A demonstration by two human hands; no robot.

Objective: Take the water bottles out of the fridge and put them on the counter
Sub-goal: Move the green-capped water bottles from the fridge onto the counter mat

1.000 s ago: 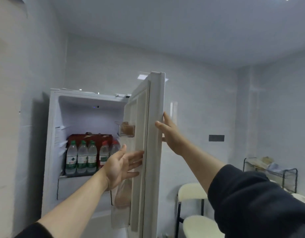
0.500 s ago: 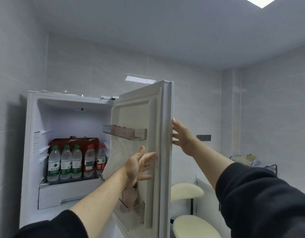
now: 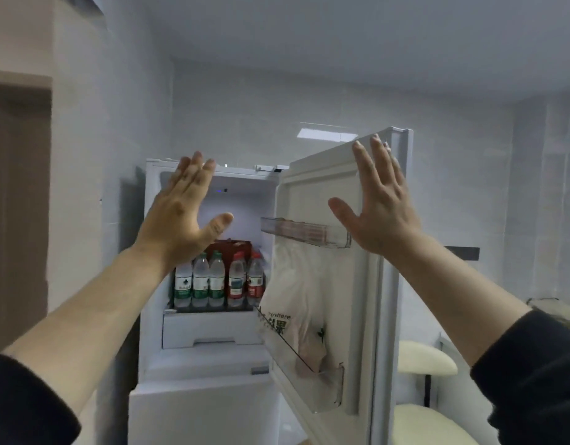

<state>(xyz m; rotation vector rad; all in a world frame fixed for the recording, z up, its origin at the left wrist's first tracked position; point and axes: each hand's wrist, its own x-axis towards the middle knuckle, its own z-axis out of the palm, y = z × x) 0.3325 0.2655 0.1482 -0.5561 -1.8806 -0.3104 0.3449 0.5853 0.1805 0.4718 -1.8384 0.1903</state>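
The white fridge [image 3: 213, 393] stands open, its upper door [image 3: 389, 284] swung out to the right. Several water bottles [image 3: 218, 281] stand in a row on a shelf inside, three with green labels on the left, two with red labels on the right. A dark red box [image 3: 232, 245] sits behind them. My left hand [image 3: 181, 213] is raised in front of the fridge's upper compartment, fingers spread, holding nothing. My right hand [image 3: 380, 207] is raised in front of the door's inner side, fingers spread, holding nothing.
A white plastic bag [image 3: 293, 309] hangs in the door between a clear upper door shelf [image 3: 306, 231] and a lower door bin [image 3: 328, 393]. A white drawer [image 3: 210, 329] sits under the bottle shelf. Cream stools [image 3: 425, 361] stand to the right, behind the door.
The door has swung wider open. Both hands have left the door and risen, palms forward, the left one moving over to the fridge opening. The view has shifted so the fridge sits centred.
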